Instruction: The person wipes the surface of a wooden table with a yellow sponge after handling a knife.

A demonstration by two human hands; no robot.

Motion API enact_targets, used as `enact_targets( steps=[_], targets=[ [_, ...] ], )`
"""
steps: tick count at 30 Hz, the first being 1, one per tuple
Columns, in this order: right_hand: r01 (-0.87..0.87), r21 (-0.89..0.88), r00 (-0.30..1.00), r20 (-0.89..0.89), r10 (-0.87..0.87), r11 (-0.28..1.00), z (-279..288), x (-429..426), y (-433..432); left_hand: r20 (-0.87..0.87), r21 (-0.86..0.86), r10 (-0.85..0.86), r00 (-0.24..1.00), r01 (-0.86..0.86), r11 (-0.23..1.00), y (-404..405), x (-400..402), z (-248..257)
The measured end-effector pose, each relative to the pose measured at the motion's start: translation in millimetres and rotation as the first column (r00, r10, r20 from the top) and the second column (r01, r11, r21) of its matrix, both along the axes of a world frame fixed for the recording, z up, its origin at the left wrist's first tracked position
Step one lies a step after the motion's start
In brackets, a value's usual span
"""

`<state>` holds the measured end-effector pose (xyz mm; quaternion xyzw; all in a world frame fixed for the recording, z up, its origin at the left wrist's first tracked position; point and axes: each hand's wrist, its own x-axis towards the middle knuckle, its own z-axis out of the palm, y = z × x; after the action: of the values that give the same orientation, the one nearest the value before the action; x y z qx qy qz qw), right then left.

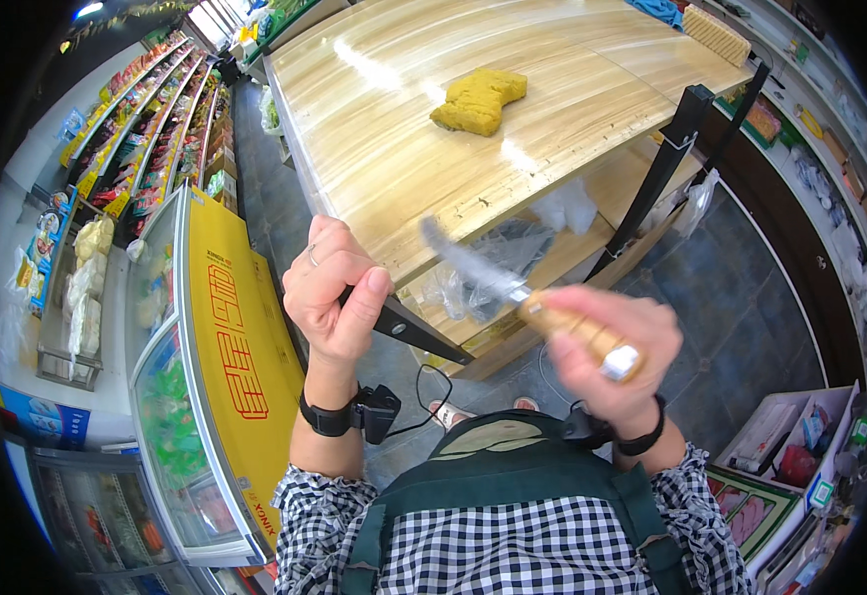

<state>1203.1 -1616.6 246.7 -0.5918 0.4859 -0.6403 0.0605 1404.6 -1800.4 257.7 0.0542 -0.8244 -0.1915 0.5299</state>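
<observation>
My right hand (612, 349) is closed around the wooden handle of a knife (470, 268), with a shiny metal cap at the handle's end. Its blade is blurred and points up and left, over the near edge of the wood-patterned table (374, 163). My left hand (333, 290) is curled over the top of a black metal post (426, 331) at the table's near corner. Farther back on the tabletop lies a crumpled yellow cloth (481, 103), apart from both hands. Small dark crumbs or marks dot the table's near edge.
Another black post (660, 163) rises at the right corner. Clear plastic bags (489, 260) lie on the shelf beneath. A yellow chest freezer (236, 342) stands at left, with snack racks (151, 141) beyond. Boxes (775, 454) sit at lower right. A blue cloth (656, 10) lies at the table's far right.
</observation>
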Motion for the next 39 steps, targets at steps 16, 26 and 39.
enact_targets(
  steps=[16, 26, 39],
  targets=[
    [0.015, -0.001, 0.999, -0.034, -0.015, 1.000, 5, 4, 3, 0.021, -0.012, -0.005, 1.000, 0.005, 1.000, -2, 0, -1],
    [0.072, 0.071, 0.997, 0.024, -0.074, 0.995, 3, -13, 12, -0.015, -0.010, -0.001, 1.000, 0.001, 1.000, -1, -3, -1],
    [0.106, 0.099, 0.966, 0.226, -0.126, 0.989, 4, -19, 20, -0.023, -0.011, -0.007, 1.000, 0.006, 1.000, 0, -3, 2]
  ],
)
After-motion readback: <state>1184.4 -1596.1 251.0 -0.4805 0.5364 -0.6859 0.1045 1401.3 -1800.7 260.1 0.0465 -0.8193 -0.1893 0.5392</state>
